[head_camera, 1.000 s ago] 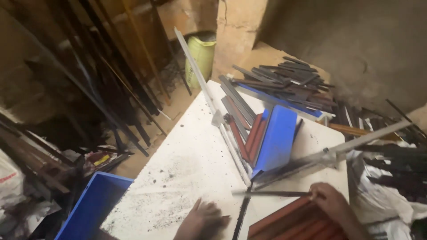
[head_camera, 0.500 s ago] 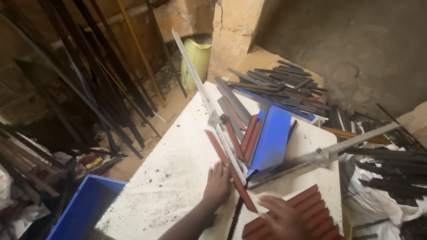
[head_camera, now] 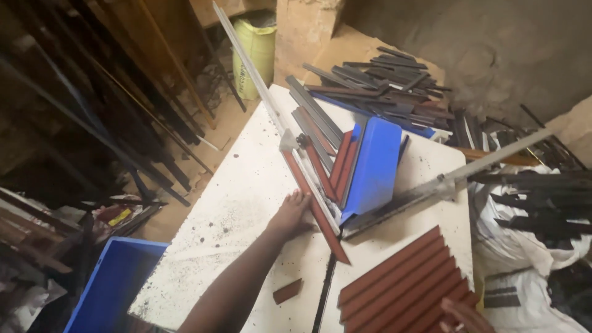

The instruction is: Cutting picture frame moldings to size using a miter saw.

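The white speckled table (head_camera: 246, 197) is standing in a dim workshop, with dark rods leaning at the wall (head_camera: 111, 105) and grey strips (head_camera: 382, 80) piled behind. A stack of red-brown strips (head_camera: 401, 287) is already lying ready. The left hand (head_camera: 291, 213) is pressing one long red-brown strip (head_camera: 314, 206) against the metal guide rail (head_camera: 290, 132), fingers spread, not clenched. The right hand is not showing.

The left hand (head_camera: 291, 214) lies on the long red-brown strip (head_camera: 316, 200), whose upper run slips behind the silver guide rail (head_camera: 290, 129); its fingers (head_camera: 302, 198) are too blurred to show whether they grip or only press. The right hand is barely a blurred sliver at the bottom edge. The blue bin (head_camera: 105, 290) and the ribbed red-brown stack (head_camera: 401, 287) are both cut off there
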